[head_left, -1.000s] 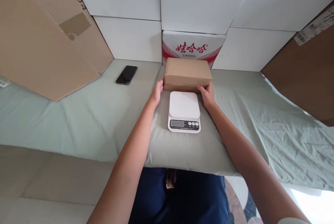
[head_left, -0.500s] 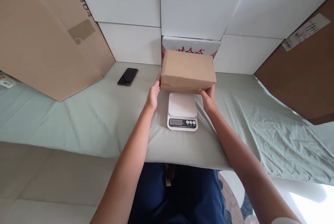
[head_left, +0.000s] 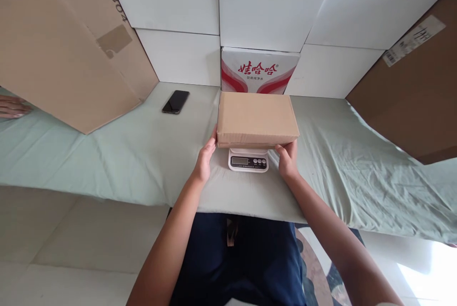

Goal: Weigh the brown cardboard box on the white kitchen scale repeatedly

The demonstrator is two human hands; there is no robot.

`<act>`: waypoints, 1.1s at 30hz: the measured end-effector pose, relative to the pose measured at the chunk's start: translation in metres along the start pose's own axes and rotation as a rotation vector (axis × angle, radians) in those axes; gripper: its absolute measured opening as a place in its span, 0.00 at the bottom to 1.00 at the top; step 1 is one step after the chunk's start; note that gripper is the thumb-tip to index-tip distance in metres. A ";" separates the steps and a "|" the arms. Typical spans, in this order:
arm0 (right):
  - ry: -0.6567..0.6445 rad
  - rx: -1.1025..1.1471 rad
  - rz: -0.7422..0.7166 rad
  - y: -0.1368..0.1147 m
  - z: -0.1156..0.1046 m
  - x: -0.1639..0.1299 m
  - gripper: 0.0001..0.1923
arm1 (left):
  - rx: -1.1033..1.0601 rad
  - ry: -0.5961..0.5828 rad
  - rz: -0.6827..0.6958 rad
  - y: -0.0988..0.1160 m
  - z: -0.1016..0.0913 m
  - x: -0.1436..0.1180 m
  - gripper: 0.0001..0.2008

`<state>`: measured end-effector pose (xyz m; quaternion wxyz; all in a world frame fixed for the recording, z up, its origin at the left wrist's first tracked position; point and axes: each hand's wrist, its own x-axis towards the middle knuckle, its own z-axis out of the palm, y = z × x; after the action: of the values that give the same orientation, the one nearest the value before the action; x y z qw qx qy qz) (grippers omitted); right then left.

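Observation:
A brown cardboard box (head_left: 257, 115) is held between my two hands, over the white kitchen scale (head_left: 249, 161). The box hides most of the weighing plate; whether it rests on the plate or is just above it I cannot tell. My left hand (head_left: 205, 157) presses against the box's left side, fingers along it. My right hand (head_left: 287, 157) grips the lower right front corner, thumb on the front face and fingers mostly hidden beneath or beside it. The scale's display and buttons show in front of the box.
A black phone (head_left: 176, 102) lies on the green cloth (head_left: 143, 153) to the left. Behind the box stands a white and red carton (head_left: 257, 70) against the wall. Large cardboard boxes stand at left (head_left: 71, 49) and right (head_left: 421, 92). Another person's hand (head_left: 13, 107) shows at the far left.
Both hands have brought the box toward me and down over the scale, covering most of its plate. The carton's red print behind is now uncovered. Another person's hand has appeared at far left.

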<state>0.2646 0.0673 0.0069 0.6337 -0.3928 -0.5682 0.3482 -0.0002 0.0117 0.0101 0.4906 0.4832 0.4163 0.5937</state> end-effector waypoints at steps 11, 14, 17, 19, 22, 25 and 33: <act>0.005 -0.027 -0.016 0.000 0.000 0.004 0.23 | 0.044 -0.025 0.034 -0.001 0.001 0.006 0.32; 0.016 -0.030 -0.015 0.000 0.001 0.003 0.24 | 0.040 -0.046 0.053 -0.001 0.001 0.006 0.33; 0.025 -0.029 -0.012 -0.002 0.003 0.001 0.25 | 0.034 -0.058 0.059 0.000 0.001 0.006 0.33; 0.024 -0.015 -0.004 -0.005 0.003 0.002 0.27 | 0.046 -0.055 0.065 0.000 0.001 0.006 0.34; 0.105 0.074 0.001 -0.008 -0.004 0.011 0.31 | 0.051 0.004 0.148 0.003 -0.001 0.008 0.33; 0.306 0.194 0.048 -0.011 -0.018 0.025 0.28 | -0.005 0.111 0.226 0.005 -0.005 0.010 0.34; 0.423 0.280 0.164 -0.015 -0.025 0.034 0.15 | -0.013 0.122 0.205 0.006 -0.006 0.011 0.33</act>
<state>0.2931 0.0883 0.0342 0.7563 -0.4101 -0.3357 0.3837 -0.0075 0.0213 0.0169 0.4043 0.4830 0.3899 0.6717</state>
